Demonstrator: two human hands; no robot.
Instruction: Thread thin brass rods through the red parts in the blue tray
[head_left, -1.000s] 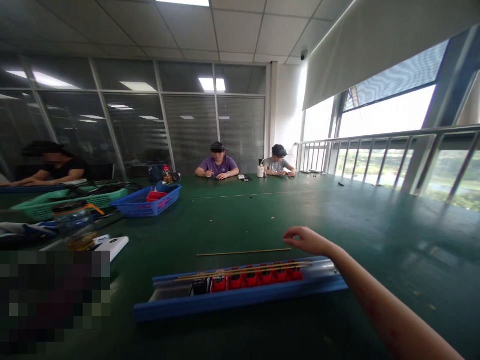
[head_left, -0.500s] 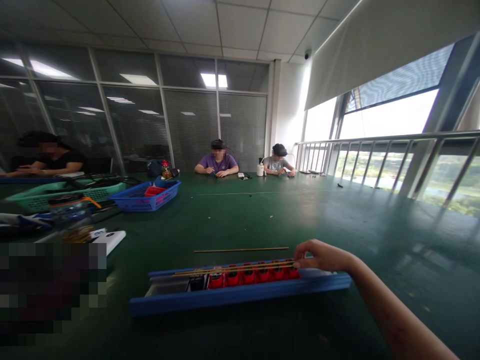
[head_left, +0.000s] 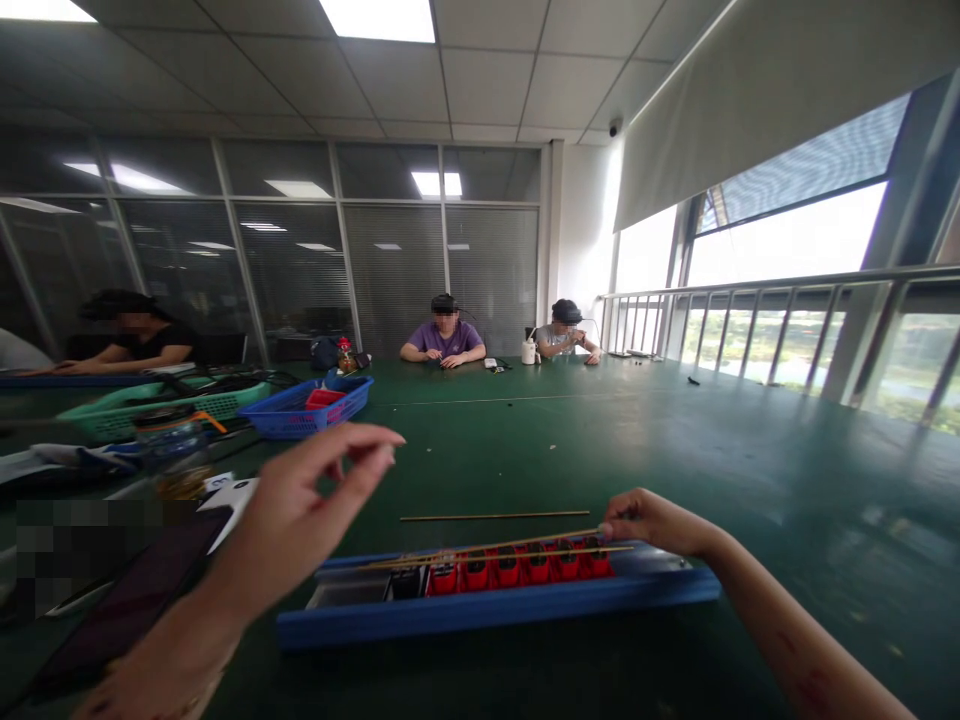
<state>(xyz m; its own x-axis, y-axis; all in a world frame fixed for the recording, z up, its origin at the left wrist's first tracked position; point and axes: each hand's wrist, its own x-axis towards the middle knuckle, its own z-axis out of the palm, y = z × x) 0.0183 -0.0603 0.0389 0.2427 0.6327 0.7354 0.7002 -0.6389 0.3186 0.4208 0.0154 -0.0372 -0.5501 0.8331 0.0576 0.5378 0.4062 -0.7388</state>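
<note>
A blue-edged tray [head_left: 495,614] lies across the green table in front of me, with a row of red pieces [head_left: 507,570] and a black piece [head_left: 406,584] inside. Thin sticks [head_left: 517,555] rest lengthwise over the row. My right hand [head_left: 637,518] pinches the right end of one stick above the tray. Above the tray's left end, my left hand [head_left: 315,490] is raised, its thumb and forefinger stretched out with a small gap between the tips and nothing seen between them. Beyond the tray a single stick [head_left: 495,516] lies on the table.
At the left stand a blue basket [head_left: 277,418], a green basket [head_left: 97,418], a jar [head_left: 176,455] and a dark phone-like slab [head_left: 135,600]. Two people [head_left: 444,340] sit across the table, another at the far left. A railing runs along the right.
My left hand has come into view from the lower left. In my right hand, one stick's right end is now lifted and apart from another. The view has tilted up slightly.
</note>
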